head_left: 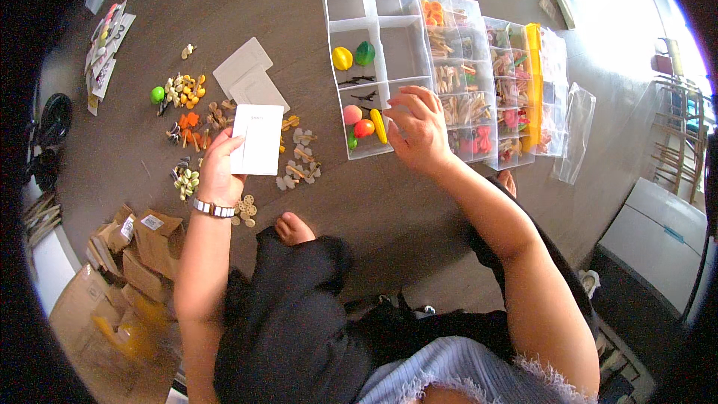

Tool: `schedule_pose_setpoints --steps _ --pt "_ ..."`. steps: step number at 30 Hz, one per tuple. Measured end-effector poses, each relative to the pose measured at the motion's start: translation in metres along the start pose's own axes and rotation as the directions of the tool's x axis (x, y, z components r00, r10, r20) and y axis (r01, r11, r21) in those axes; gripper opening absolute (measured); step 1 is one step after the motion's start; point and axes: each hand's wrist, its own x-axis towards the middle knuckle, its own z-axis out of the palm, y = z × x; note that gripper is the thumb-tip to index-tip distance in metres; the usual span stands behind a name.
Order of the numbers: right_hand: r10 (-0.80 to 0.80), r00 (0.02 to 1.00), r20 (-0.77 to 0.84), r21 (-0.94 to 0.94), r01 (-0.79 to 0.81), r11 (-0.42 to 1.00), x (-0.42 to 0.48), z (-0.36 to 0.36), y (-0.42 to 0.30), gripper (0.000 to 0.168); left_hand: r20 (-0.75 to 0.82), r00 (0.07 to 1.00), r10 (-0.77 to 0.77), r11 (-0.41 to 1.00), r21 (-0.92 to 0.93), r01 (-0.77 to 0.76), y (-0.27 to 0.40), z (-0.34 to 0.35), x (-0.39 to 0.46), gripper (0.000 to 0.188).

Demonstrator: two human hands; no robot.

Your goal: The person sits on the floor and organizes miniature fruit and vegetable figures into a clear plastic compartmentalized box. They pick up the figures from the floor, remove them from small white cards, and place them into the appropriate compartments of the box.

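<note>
My left hand point(219, 165) grips a white card point(259, 143), thumb on its face; small print shows near the top. My right hand point(418, 129) hovers at the near right compartments of a clear plastic divider box point(429, 36), fingers bent and apart, with nothing visible in them. Beside its fingertips lies a yellow toy banana point(378, 126). The same compartment holds a peach-coloured ball point(352, 114), a red toy fruit point(364, 128) and a small green piece point(352, 141). Farther up are a yellow toy fruit point(342, 59), a green one point(365, 53) and dark twig-like pieces point(367, 96).
Several filled divider boxes point(465, 87) stand to the right. On the floor at left lie two grey cards point(244, 64), piles of small pieces point(188, 90), wooden discs point(247, 210) and a stack of decorated cards point(109, 56). Cardboard packaging point(160, 235) lies near my left arm.
</note>
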Motion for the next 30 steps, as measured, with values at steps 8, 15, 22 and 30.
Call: schedule_pose_setpoints --steps 8,15,22,30 --pt "0.051 0.960 0.277 -0.109 -0.021 0.994 0.009 0.012 -0.022 0.032 -0.008 1.000 0.014 1.000 0.019 -0.013 -0.005 0.006 0.010 0.027" --pt "0.032 0.932 0.362 -0.159 0.028 0.987 0.020 0.007 -0.026 0.021 0.007 1.000 0.011 1.000 -0.023 -0.011 -0.005 0.002 0.012 0.025" --pt "-0.059 0.920 0.388 0.038 0.048 0.998 0.018 -0.016 -0.023 0.018 0.022 1.000 0.011 1.000 0.008 -0.011 -0.002 0.002 0.007 0.027" --pt "-0.016 0.825 0.565 -0.184 0.144 0.972 0.042 0.026 -0.028 0.015 0.010 1.000 0.011 1.000 -0.028 -0.011 -0.002 0.005 0.007 0.028"
